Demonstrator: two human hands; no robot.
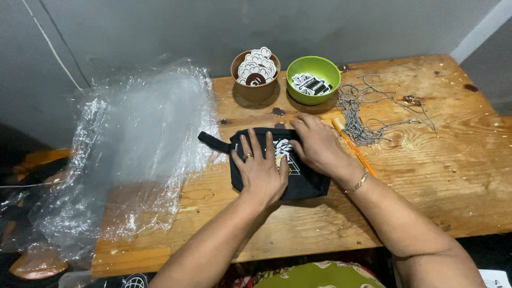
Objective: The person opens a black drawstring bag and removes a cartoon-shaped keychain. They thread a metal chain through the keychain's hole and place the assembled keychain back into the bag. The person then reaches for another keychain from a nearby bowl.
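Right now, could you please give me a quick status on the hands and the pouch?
Left hand and right hand flat on black pouch. Pouch on wooden table. Orange pen beside right wrist.

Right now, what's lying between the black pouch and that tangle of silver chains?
In the head view, an orange pen lies on the wooden table between the black pouch and the silver chains, just beyond the right hand.

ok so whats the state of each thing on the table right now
black fabric pouch: flat, under both hands
left hand: flat on the pouch
right hand: pressing the pouch
brown bowl: stickers inside
green bowl: stickers inside
metal ball chains: tangled
clear plastic bags: crumpled
orange pen: lying flat
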